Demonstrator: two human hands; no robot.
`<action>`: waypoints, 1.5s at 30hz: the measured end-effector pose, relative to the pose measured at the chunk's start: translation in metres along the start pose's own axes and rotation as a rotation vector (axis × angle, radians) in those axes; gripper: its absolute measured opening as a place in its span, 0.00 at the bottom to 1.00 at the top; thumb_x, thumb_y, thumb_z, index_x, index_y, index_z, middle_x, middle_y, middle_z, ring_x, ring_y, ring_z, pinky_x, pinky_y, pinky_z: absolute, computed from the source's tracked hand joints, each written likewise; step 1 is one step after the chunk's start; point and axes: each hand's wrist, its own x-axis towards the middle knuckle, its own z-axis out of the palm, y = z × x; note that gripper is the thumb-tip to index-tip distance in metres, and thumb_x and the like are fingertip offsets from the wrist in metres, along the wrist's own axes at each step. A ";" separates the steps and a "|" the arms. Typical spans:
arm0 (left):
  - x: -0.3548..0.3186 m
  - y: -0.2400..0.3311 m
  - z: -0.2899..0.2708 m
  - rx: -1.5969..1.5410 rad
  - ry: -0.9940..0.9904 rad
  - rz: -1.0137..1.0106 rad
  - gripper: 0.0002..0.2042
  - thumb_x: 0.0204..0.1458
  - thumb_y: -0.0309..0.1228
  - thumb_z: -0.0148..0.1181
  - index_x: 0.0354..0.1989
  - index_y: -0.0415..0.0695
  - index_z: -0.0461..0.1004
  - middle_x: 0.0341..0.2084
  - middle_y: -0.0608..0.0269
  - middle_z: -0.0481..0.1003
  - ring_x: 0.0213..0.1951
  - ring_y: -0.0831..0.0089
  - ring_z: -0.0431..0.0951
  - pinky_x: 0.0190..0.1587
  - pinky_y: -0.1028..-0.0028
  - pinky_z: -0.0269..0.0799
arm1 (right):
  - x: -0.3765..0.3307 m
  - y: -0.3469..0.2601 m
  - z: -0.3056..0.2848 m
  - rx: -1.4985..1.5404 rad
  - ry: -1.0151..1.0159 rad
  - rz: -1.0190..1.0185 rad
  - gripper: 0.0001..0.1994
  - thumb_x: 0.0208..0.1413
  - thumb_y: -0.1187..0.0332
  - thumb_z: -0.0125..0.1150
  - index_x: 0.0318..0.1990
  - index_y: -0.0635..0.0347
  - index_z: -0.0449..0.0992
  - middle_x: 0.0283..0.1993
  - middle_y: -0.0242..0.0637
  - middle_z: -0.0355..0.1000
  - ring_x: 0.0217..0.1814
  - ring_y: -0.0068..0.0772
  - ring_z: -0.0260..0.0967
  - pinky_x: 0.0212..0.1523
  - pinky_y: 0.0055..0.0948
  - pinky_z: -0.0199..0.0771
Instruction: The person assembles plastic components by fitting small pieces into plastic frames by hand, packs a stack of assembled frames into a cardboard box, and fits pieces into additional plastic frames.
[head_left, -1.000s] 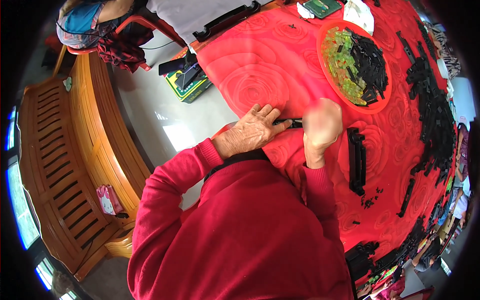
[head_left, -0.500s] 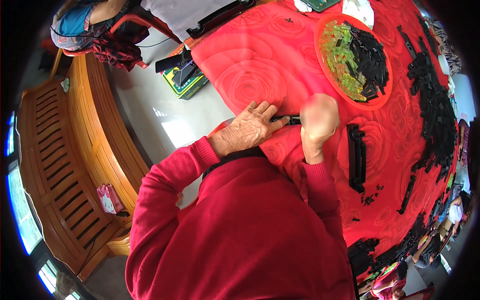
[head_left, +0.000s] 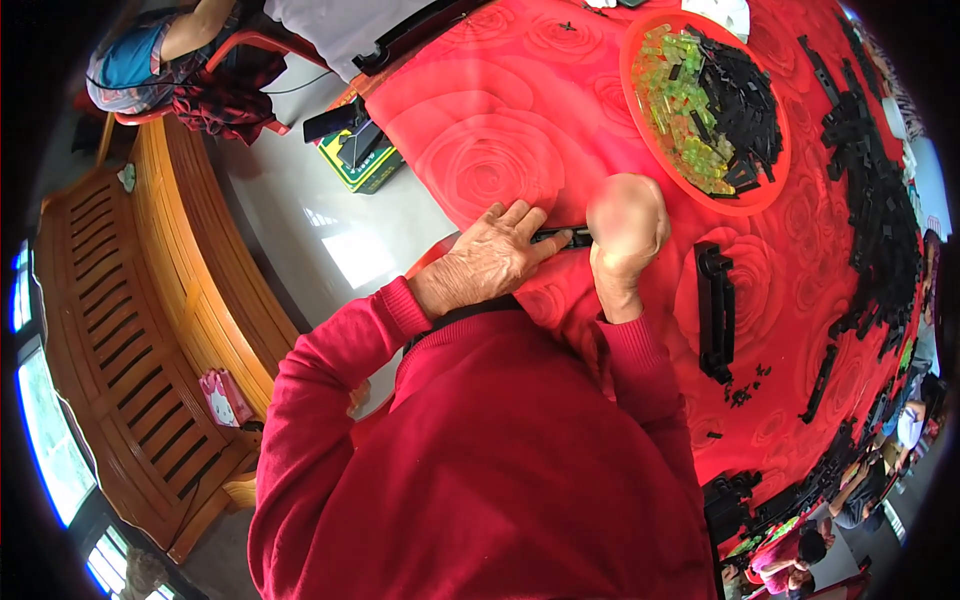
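A slim black plastic part lies along the table edge close to my body. My left hand rests on its left end, thumb along it and the other fingers bent over its far side, gripping it. Over the right end my right hand is closed in a fist, its upper part blurred; whatever it holds is hidden. To the right of that fist a longer black plastic bar lies on the red cloth, with several tiny black pieces by its near end.
An orange-red oval tray holds yellow-green clear pieces and black parts. Black parts heap along the table's right side. On the left stand a wooden bench and a green-yellow box on the floor. A person sits at the far left.
The view has shifted slightly. My right fist has moved a little up and left over the black part's end; my left hand keeps its hold.
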 end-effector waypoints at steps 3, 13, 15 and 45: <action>0.001 0.003 -0.005 -0.013 0.010 0.001 0.20 0.44 0.33 0.56 0.50 0.49 0.72 0.36 0.58 0.66 0.41 0.62 0.69 0.42 0.65 0.70 | 0.000 -0.002 0.002 -0.019 0.011 0.046 0.09 0.48 0.73 0.41 0.30 0.68 0.68 0.14 0.24 0.50 0.12 0.14 0.42 0.12 0.18 0.46; -0.010 0.005 0.011 -0.074 0.212 0.056 0.17 0.42 0.29 0.61 0.43 0.45 0.74 0.30 0.57 0.66 0.33 0.60 0.69 0.38 0.65 0.70 | -0.012 0.001 -0.008 0.008 -0.019 -0.044 0.08 0.50 0.73 0.42 0.32 0.64 0.68 0.15 0.24 0.51 0.12 0.13 0.44 0.12 0.17 0.47; -0.014 0.002 0.019 -0.074 0.301 0.054 0.12 0.42 0.29 0.62 0.37 0.42 0.74 0.28 0.58 0.68 0.30 0.61 0.70 0.34 0.66 0.71 | -0.013 0.000 -0.013 0.115 -0.043 0.005 0.07 0.50 0.74 0.41 0.33 0.64 0.68 0.15 0.23 0.50 0.12 0.14 0.43 0.12 0.17 0.47; -0.004 0.005 0.015 0.072 0.236 0.021 0.20 0.39 0.27 0.61 0.45 0.49 0.75 0.29 0.62 0.67 0.34 0.65 0.70 0.34 0.67 0.71 | -0.008 0.001 -0.003 0.140 0.088 -0.084 0.08 0.49 0.76 0.39 0.32 0.64 0.68 0.15 0.24 0.50 0.12 0.16 0.43 0.13 0.19 0.49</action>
